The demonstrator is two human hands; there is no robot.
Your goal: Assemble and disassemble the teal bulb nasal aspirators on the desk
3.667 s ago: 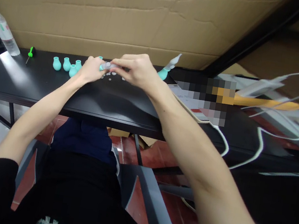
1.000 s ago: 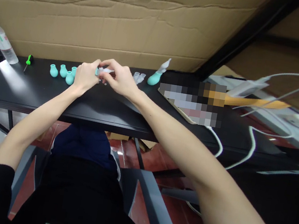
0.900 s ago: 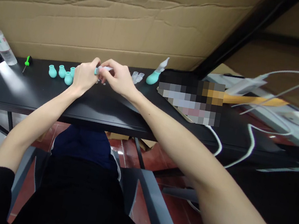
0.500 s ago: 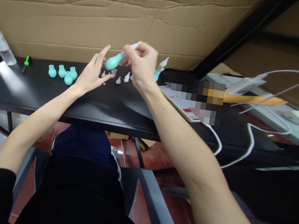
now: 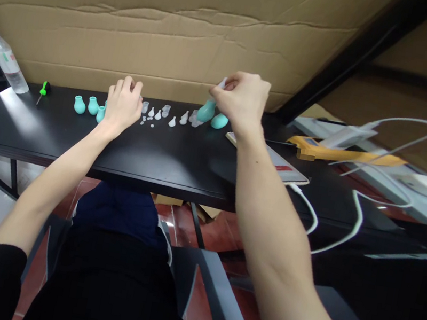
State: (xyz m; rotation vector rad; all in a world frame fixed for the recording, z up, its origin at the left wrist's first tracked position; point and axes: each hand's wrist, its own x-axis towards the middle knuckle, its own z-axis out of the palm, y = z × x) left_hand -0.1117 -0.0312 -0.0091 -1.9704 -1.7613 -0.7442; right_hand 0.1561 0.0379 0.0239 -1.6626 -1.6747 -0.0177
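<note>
Toward one o'clock on the black table [image 5: 181, 160], the right hand [image 5: 244, 99] pinches the pale nozzle [image 5: 222, 82] of a turquoise bulb [image 5: 206, 111], just beside a second bulb [image 5: 219, 122]. At eleven, the left hand [image 5: 124, 105] is half curled (cannot tell whether it grips anything), pale pieces [image 5: 172, 121] scattered at three o'clock from it, open-necked bulbs [image 5: 79, 105] at nine.

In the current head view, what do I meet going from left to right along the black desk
Clear plastic bottle with white cap, small green-handled metal-shafted screwdriver, leftmost open-necked round teal bulb, left hand, small white pointed nozzles, held round teal bulb, right hand holding it, long yellow object.
</note>
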